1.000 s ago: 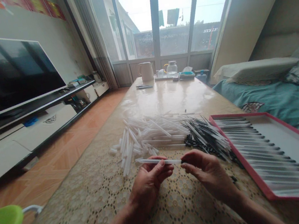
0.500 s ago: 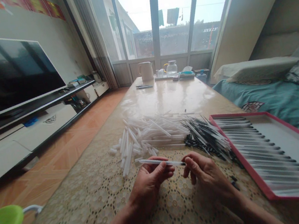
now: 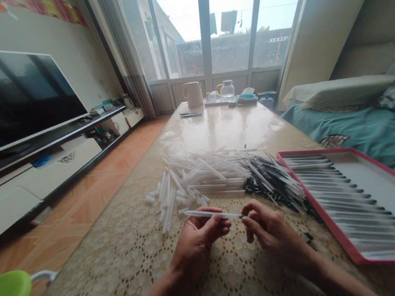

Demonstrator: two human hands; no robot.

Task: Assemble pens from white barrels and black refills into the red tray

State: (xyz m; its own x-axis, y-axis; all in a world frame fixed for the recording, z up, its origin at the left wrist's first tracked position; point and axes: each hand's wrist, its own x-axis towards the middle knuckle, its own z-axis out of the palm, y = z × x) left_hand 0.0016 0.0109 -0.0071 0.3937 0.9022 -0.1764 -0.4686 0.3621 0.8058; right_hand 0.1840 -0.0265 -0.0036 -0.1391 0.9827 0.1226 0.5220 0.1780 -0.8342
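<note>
Toward the counter's (image 3: pixel 121 260) near edge, left hand (image 3: pixel 193 242) gripped pen (image 3: pixel 231 214), right hand (image 3: pixel 276 230) pinched dark end (image 3: pixel 242 216); straight alignment mattered.

The left hand (image 3: pixel 199 240) hides part of the pen (image 3: pixel 232 215), and the left edge crops the television (image 3: pixel 13 97).

Left hand (image 3: pixel 193 243) holds a whitish pen (image 3: pixel 230 215) near table's (image 3: pixel 125 259) near edge; right hand (image 3: pixel 276 233) pinches its dark end. Beyond: heap of translucent tubes (image 3: pixel 205 174); dark-ended refills (image 3: pixel 272 178) adjoin, toward right edge. Along right edge: pink-rimmed box (image 3: pixel 378 177), row of pens (image 3: pixel 357 212) inside. Far edge: kettle (image 3: pixel 194 94), glass jug (image 3: pixel 227 91).
</note>
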